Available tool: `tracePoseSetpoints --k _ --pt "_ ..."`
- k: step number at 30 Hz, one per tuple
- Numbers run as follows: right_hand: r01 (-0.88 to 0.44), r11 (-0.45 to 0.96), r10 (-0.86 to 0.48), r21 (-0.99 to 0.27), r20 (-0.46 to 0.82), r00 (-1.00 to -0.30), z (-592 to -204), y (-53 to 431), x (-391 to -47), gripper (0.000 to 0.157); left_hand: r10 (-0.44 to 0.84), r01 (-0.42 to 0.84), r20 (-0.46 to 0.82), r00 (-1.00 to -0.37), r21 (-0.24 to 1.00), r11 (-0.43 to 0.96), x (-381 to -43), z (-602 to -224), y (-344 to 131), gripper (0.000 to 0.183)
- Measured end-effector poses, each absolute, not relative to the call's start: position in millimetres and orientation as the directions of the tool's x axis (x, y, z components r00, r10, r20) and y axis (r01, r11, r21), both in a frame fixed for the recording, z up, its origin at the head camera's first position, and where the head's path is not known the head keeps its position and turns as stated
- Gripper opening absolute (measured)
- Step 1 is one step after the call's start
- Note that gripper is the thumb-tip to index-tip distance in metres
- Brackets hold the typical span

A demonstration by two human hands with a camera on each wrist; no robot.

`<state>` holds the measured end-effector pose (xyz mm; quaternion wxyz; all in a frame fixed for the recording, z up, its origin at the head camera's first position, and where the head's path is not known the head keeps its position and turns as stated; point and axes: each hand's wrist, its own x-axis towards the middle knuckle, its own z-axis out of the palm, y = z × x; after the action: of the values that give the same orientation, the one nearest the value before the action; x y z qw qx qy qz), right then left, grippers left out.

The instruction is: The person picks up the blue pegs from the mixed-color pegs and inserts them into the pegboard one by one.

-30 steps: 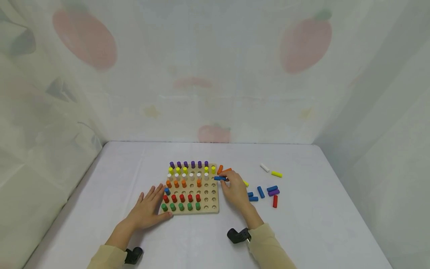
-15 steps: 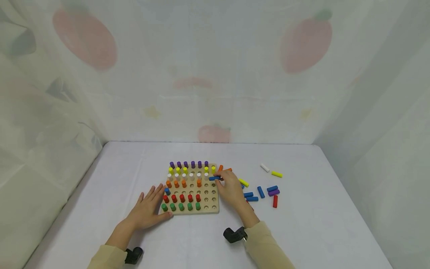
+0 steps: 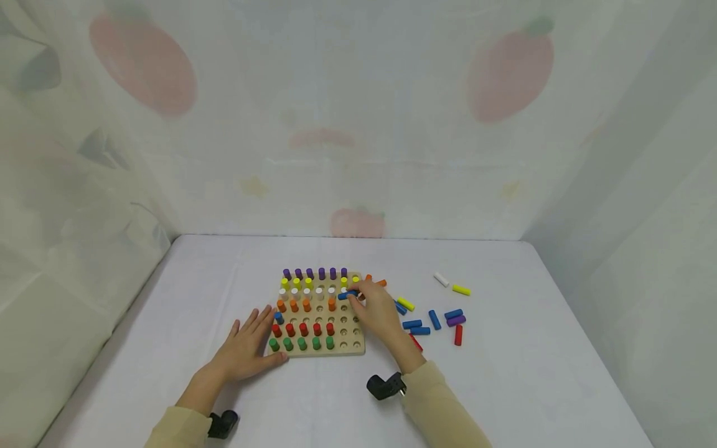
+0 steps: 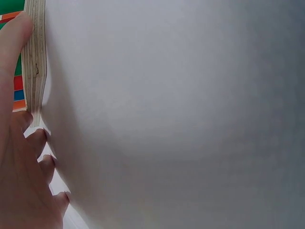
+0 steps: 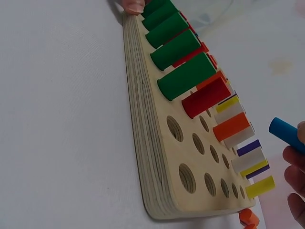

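A wooden pegboard point(image 3: 350, 351) stands on the table, with rows of purple, yellow, white, orange, red and green pegs upright in its holes. One blue peg point(image 3: 279, 318) stands at the left end of its row. My right hand point(image 3: 378, 311) pinches another blue peg point(image 5: 286, 131) between thumb and fingers, above the board's right side; that peg lies nearly level and is clear of the holes. My left hand point(image 3: 243, 351) rests along the board's left edge with fingers spread, its thumb point(image 4: 19, 33) touching the near corner.
Right of the board lie loose pegs: several blue ones such as the blue peg point(image 3: 434, 320), a purple peg point(image 3: 456, 320), a red peg point(image 3: 459, 335), a white peg point(image 3: 441, 279) and a yellow peg point(image 3: 462, 290). An orange peg point(image 3: 382, 283) lies by the board's far right corner.
My right hand has moved left with the blue peg, from the board's right edge to over its holes. Loose blue and red pegs behind it have come into view. The left hand has stayed still.
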<state>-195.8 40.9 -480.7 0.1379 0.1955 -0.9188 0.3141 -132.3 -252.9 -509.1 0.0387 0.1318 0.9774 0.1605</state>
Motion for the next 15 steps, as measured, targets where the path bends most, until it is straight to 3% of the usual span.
tracePoseSetpoints --k 15 --pt "-0.449 0.727 -0.333 -0.519 0.304 -0.892 -476 23 -197 0.022 0.276 0.252 -0.026 -0.961 0.337 0.907 -132 -509 -252 0.100"
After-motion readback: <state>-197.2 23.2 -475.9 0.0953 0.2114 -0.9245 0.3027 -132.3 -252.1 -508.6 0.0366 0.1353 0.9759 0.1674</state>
